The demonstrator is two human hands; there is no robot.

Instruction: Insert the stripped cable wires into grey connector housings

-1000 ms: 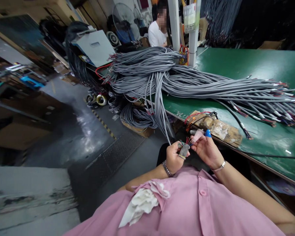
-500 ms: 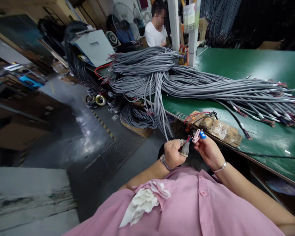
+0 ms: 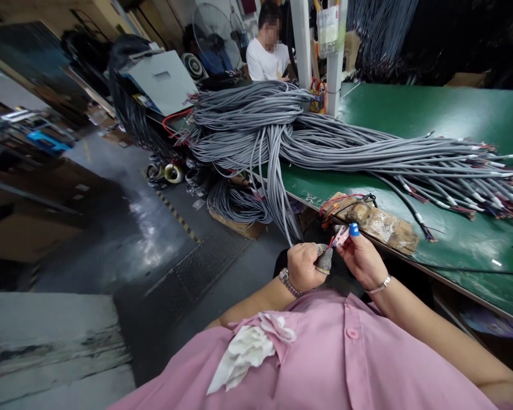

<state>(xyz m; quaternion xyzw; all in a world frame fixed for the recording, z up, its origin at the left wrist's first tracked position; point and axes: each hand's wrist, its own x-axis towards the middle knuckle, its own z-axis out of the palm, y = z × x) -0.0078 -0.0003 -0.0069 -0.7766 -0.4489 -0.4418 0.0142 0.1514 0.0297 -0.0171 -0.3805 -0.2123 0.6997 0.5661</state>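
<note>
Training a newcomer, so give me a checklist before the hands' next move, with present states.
1. Left hand grips gray cable: ok.
2. Right hand holds small pink tool: ok.
3. Pink tool at the cable's colored wires: ok.
4. Pink tool closed on one wire only: cannot tell, too small.
5. Blue cap on a right fingertip: ok.
6. Bench beside hands uncluttered: not ok; wooden block and red leads there.

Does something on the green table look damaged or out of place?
The wooden block on the green table looks worn, its surface stained and patchy. One cable end lies apart from the grey bundle.
</note>
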